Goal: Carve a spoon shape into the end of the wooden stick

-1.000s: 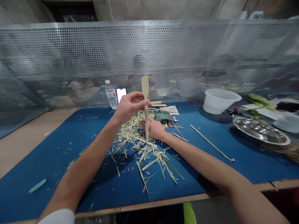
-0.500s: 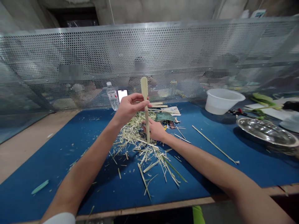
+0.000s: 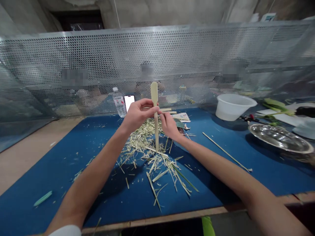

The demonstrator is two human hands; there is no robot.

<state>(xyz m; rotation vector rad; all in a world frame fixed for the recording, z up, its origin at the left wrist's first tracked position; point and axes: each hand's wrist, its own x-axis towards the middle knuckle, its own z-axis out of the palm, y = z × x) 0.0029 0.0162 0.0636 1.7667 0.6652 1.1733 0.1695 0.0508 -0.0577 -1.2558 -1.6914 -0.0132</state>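
A pale wooden stick with a broad, rounded top stands upright, its lower end down among the shavings. My left hand pinches it just below the broad part. Close to its right side is my right hand, fingers closed at about the height of the left fingertips; whatever is between them is too small to make out. Beneath both hands a heap of pale green shavings and thin strips spreads over the blue mat.
Behind the heap stand a water bottle and a phone. To the right are a thin stick, a white tub and a steel bowl. A turquoise object lies front left. A perforated metal screen borders the back.
My right hand has risen from the shavings to beside the stick, near my left fingertips. My left hand still holds the stick upright, almost in the same place.
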